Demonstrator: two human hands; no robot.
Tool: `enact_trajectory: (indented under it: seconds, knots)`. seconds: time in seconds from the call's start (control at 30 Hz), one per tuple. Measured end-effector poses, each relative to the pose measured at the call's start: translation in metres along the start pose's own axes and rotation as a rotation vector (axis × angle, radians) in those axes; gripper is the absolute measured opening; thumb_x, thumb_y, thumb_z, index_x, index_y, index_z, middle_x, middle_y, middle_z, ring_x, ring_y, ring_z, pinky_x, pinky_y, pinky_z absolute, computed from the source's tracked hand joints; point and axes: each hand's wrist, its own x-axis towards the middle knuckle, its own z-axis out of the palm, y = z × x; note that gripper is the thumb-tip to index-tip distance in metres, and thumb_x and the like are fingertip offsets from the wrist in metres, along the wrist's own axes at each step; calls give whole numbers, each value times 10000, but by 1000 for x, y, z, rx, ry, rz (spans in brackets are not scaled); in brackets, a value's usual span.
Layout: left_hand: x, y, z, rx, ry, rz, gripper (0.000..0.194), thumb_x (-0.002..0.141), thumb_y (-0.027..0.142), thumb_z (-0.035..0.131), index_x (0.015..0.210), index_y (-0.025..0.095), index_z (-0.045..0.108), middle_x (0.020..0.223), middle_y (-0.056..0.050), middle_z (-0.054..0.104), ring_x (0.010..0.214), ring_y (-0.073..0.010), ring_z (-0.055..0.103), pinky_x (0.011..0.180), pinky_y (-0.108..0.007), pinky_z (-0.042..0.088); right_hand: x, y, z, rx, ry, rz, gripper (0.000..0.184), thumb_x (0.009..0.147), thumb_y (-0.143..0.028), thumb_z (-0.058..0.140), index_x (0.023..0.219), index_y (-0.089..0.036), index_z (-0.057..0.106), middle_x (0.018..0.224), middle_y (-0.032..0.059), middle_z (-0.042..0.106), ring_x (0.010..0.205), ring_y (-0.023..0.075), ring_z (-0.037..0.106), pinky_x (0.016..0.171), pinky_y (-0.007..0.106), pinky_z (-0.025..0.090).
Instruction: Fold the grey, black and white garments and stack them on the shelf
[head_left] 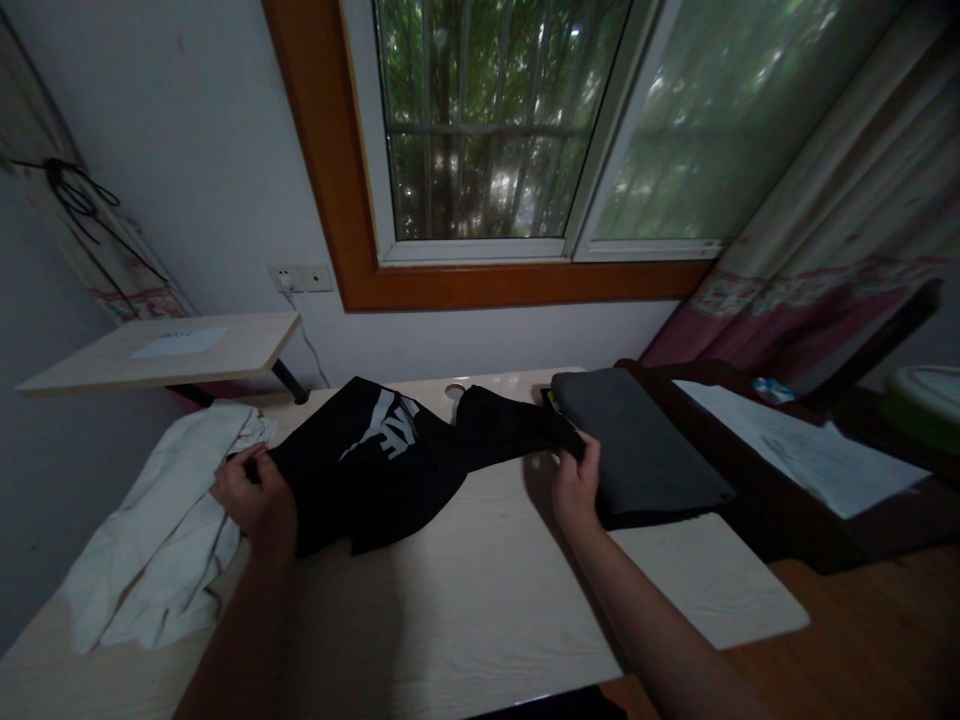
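Note:
A black garment with a pale grey printed logo stretches between my two hands over the light wooden desk. Its exact kind is not clear, as it is partly folded over itself. On one side my left hand pinches its edge, close to a heap of white cloth. The narrow far end of the black garment is gripped by my right hand, fingers closed, beside a dark grey folded cloth.
A raised wooden shelf with a paper on it stands at the back left. Behind the desk are a wall socket and a window. Papers lie on a dark surface at right, near a curtain.

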Motion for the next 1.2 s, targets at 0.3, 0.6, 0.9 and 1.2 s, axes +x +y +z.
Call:
enact_trajectory:
  seconds: [0.3,0.6,0.9,1.2]
  knots:
    - [-20,27,8,-131,-424,562,192,935,191,509,985,232,689,1030,-55,735,1088,-238,651,1121,-503,403,3,-7,6,-64,-90,-154,587,897,-210,541,1472,-236,430,1523,143,440,1415,272,435,1163,523,387]
    - [-41,28,20,32,-840,636,354,967,361,551,1280,230,651,1278,-105,668,1210,-288,578,1085,-489,445,-2,6,21,-355,-494,-109,727,833,-226,593,1536,-195,407,1324,155,639,1209,313,612,1025,471,504]
    - [-42,35,13,66,-1024,586,391,995,448,494,1284,249,668,1225,-68,714,1164,-262,608,1083,-445,445,-5,-3,10,-290,-510,63,331,773,-208,584,1066,-225,736,1007,80,771,920,280,716,846,390,543]
    - [-44,56,3,56,-1260,425,454,1009,482,412,1249,243,715,1250,-48,749,1125,-237,703,1017,-358,484,-6,-6,7,446,20,338,302,892,-364,564,1173,-254,568,730,-49,641,564,131,575,605,273,509]
